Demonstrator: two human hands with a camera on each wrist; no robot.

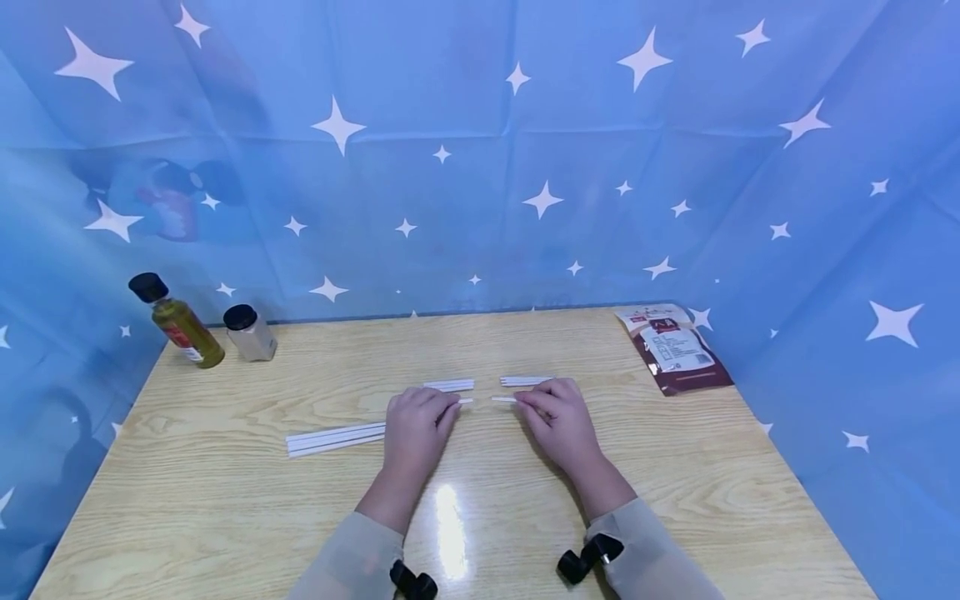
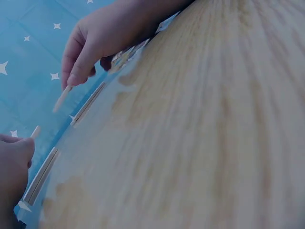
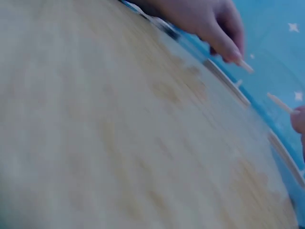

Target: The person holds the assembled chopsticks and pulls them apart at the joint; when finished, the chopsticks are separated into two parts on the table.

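Note:
Near the middle of the table my left hand pinches a thin white stick between thumb and fingertips, its short end poking out to the right. Facing it, my right hand pinches another thin white stick, whose end points left. A small gap separates the two ends. Both sticks look raised above the table in the left wrist view. Just behind the left hand lies a row of short white sticks, and a similar row lies behind the right hand. The fingers partly hide both rows.
Longer white sticks lie side by side left of the left hand. At the back left stand an oil bottle and a black-capped jar. A brown and white food pouch lies back right. A starry blue curtain hangs behind the table.

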